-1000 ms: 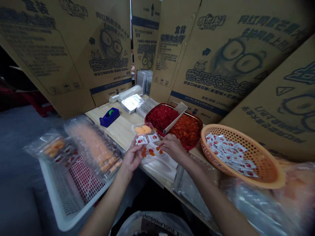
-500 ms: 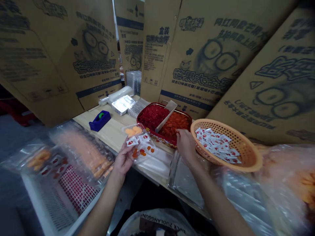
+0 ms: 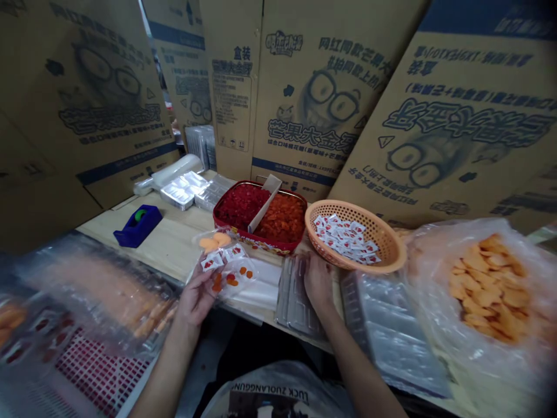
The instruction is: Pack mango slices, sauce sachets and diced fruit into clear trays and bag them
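The left hand [image 3: 198, 296] grips a light, limp clear bag [image 3: 237, 278] over the worktop [image 3: 174, 223], best held by its edge; the right hand [image 3: 317, 283], well apart, touches a thin plastic tray [image 3: 293, 296].

**Two Bare Hands Reaching Forward, Well Apart**

Our left hand [image 3: 198, 299] sits cupped and turned palm up, its fingers [image 3: 205, 284] curled in toward the palm, with the wrist slightly bent. Our right hand [image 3: 317, 284] faces palm down – its fingers [image 3: 314, 270] are bunched close together and angled downward. Our bare left forearm [image 3: 163, 371] and right forearm [image 3: 352, 366] rise from the bottom of the view and lean inward – yet the hands do not touch.
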A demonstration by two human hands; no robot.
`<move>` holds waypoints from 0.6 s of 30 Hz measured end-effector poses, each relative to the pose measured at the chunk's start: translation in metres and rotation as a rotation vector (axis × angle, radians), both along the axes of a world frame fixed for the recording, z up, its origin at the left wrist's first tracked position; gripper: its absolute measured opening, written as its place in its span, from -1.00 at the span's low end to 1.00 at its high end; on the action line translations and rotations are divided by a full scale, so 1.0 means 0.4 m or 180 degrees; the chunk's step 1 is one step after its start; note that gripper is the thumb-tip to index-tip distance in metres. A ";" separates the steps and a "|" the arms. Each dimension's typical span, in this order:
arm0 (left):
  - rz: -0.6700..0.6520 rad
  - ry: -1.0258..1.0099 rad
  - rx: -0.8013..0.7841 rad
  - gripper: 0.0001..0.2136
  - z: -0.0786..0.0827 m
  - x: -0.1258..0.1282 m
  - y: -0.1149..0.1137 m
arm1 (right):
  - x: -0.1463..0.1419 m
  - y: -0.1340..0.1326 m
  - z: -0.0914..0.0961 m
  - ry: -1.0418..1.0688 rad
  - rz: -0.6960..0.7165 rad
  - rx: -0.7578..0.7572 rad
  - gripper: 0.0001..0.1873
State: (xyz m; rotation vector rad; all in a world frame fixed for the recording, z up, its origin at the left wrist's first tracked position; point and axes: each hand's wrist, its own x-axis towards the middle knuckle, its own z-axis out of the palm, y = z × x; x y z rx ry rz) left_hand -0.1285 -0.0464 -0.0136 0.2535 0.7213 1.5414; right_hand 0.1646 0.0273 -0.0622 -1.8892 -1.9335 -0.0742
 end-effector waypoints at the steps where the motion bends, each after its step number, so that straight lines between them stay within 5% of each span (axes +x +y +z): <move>1: -0.0002 0.0015 0.0006 -0.48 -0.003 0.000 -0.001 | -0.006 -0.001 0.003 -0.0034 -0.0005 0.0015 -0.66; 14: -0.0112 0.0067 -0.0019 -0.45 -0.016 0.013 -0.002 | -0.028 0.010 0.004 0.0267 -0.0178 0.0504 -0.61; 18: -0.0196 0.0036 -0.0110 -0.45 -0.014 0.018 -0.008 | -0.018 0.011 0.057 0.0650 0.0123 0.0563 -0.58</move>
